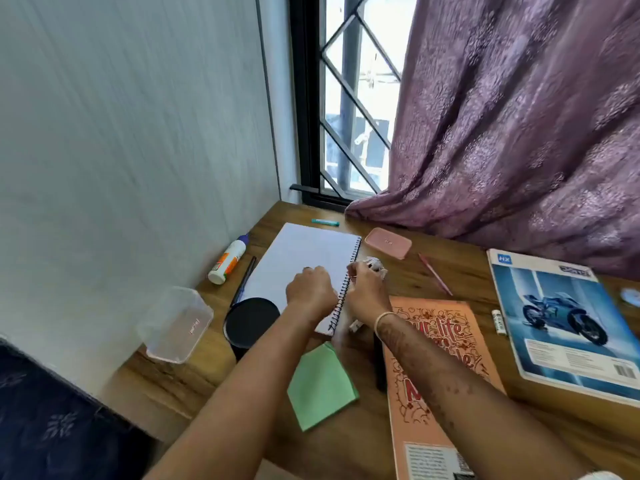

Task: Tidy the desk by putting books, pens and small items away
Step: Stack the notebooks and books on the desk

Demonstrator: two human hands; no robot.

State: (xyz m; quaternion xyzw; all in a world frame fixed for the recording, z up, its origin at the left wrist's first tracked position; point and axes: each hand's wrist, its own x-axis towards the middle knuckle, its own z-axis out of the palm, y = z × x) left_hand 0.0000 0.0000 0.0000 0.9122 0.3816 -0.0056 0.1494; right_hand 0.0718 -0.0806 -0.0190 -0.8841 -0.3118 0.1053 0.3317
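Looking down from my head, both my arms reach forward over the wooden desk (346, 455). My left hand (310, 289) lies knuckles-up on the blank white page of the spiral notebook (301, 251), fingers curled downward. I cannot tell whether they pinch the page or only rest on it. My right hand (367, 289) sits just beside it, across the wire binding. Its fingers are curled round a wad of crumpled paper (375, 265) that pokes out beyond my knuckles.

Left of my left hand a black pen (244, 280) lies along the notebook's edge. A glue bottle (228, 259) lies on its side further out against the wall. Nearer me on that side stand a round black container (251, 320) and a clear plastic box (175, 323).

Between my forearms a green sheet (322, 386) lies flat. Under my right forearm is an orange book (440, 375) with ornate lettering, and a dark object I cannot identify sits against its near edge.

Beyond my right hand lie a pink lid (388, 242) and a pink pencil (435, 274). Beyond the notebook a teal pen (325, 222) lies near the window. Well to my right there is a blue book (568, 320) with a motorbike on its cover. A small white stick (498, 321) lies just beside it. A purple curtain (519, 116) hangs down onto the desk's far edge.
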